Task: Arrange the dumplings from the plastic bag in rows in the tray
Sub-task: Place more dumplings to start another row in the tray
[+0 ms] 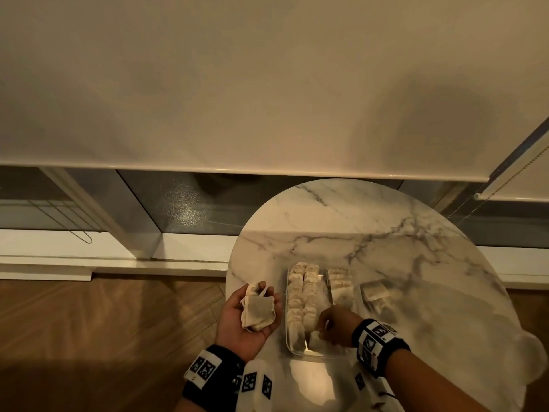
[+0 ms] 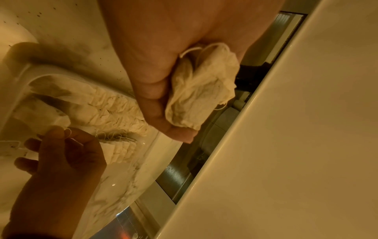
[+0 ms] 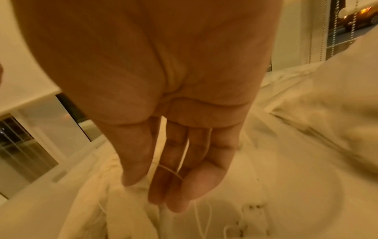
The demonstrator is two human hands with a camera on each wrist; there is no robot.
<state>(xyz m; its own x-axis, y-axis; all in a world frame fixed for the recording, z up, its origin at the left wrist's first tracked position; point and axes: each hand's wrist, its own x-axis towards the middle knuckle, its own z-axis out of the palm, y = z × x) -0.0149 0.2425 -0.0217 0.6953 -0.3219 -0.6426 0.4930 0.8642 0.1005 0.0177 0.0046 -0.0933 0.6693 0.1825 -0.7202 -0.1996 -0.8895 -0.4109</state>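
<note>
The dumplings (image 1: 300, 295), pale paper-like pouches with strings, stand packed in two long rows in the clear tray (image 1: 287, 328) on the round marble table (image 1: 371, 230), with a shorter row (image 1: 340, 281) to their right. My right hand (image 1: 334, 325) reaches down into the near end of the tray, fingers (image 3: 174, 163) loosely extended, thumb and fingertips touching a pouch at the end of the second row; a thread lies across my fingers, and I cannot tell whether I actually pinch anything. My left hand (image 1: 251, 318) is held palm-up just left of the tray, off the table's edge, cupping a small bunch of loose dumplings (image 2: 201, 90) with the thumb pressed against them. A clear plastic bag (image 1: 375, 294) with a few more pouches lies right of the tray.
</note>
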